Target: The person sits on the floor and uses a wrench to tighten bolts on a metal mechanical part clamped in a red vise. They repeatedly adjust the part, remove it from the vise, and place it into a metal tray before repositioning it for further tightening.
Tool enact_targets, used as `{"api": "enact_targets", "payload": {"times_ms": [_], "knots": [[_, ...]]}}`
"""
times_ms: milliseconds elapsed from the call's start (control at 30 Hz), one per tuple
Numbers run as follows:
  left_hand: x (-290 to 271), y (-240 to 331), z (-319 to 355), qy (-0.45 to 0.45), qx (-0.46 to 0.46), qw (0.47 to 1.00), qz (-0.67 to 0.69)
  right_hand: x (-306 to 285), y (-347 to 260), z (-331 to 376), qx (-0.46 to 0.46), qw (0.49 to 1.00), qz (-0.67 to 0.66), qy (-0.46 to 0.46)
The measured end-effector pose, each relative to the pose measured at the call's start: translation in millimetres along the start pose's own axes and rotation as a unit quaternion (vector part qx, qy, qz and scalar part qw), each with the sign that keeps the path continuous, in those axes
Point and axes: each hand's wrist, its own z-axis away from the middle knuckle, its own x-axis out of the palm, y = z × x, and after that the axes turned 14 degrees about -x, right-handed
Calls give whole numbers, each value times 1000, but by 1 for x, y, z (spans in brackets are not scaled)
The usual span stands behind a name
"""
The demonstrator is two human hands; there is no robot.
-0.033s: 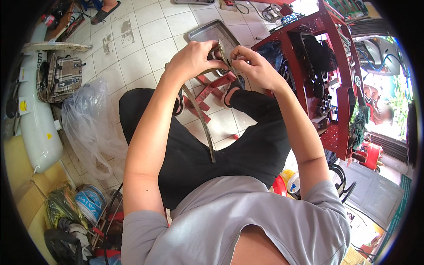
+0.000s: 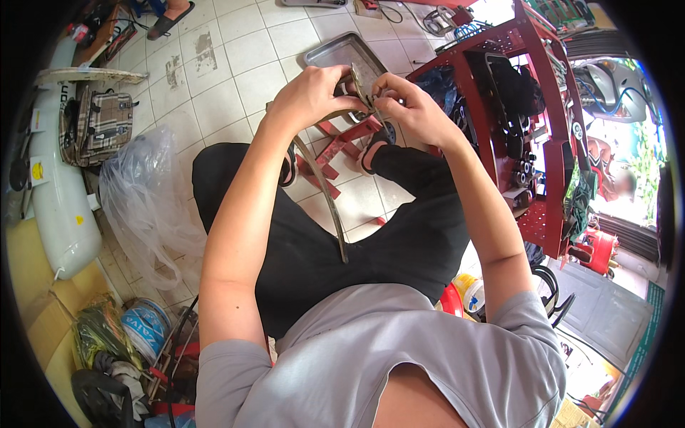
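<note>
My left hand [image 2: 308,94] is closed on a thin olive-brown strip [image 2: 320,178]. One end of this strip stands up past the fingertips, and a long bent part hangs below the hand, reaching down over my black trousers. Close by on the right, my right hand [image 2: 412,108] has thumb and forefinger pinched at the strip's upper part, where a narrow piece points downward. What the right fingertips hold is too small to make out. Under both hands a red metal stand [image 2: 334,155] sits on the floor between my feet.
Beyond my hands lies a grey metal tray [image 2: 311,57] on the tiles. A red tool cart [image 2: 492,125] stands close on the right. To the left are a clear plastic bag [image 2: 146,192], a plaid bag [image 2: 107,125] and a white cylinder [image 2: 64,221]. A paint bucket [image 2: 146,328] is lower left.
</note>
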Motion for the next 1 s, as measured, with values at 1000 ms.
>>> {"api": "enact_targets", "payload": {"times_ms": [1000], "knots": [[1, -4, -2, 7, -11, 1000, -7, 4, -9, 1, 129, 987, 58, 71]]}}
